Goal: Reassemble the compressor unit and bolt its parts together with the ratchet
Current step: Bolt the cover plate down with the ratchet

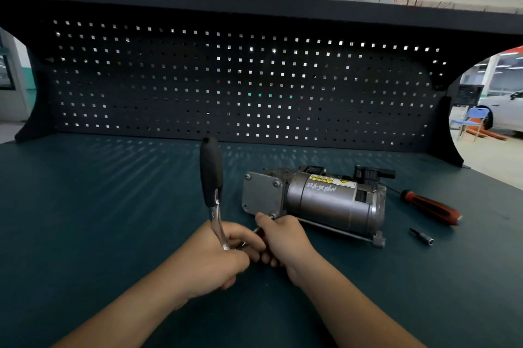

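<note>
The grey compressor unit (pixel 317 197) lies on its side on the green bench, its square end plate facing me at the left. My left hand (pixel 218 257) grips the chrome head end of the ratchet (pixel 211 178), whose black handle stands up and away from me. Close beside it, my right hand (pixel 283 240) curls its fingers round the ratchet's extension, which runs toward the lower left corner of the end plate. The socket end and the bolt are hidden by my hands.
A red and black screwdriver (pixel 430 206) lies right of the compressor. A small dark bit (pixel 421 236) rests nearer me. A black pegboard (pixel 243 84) walls off the back of the bench.
</note>
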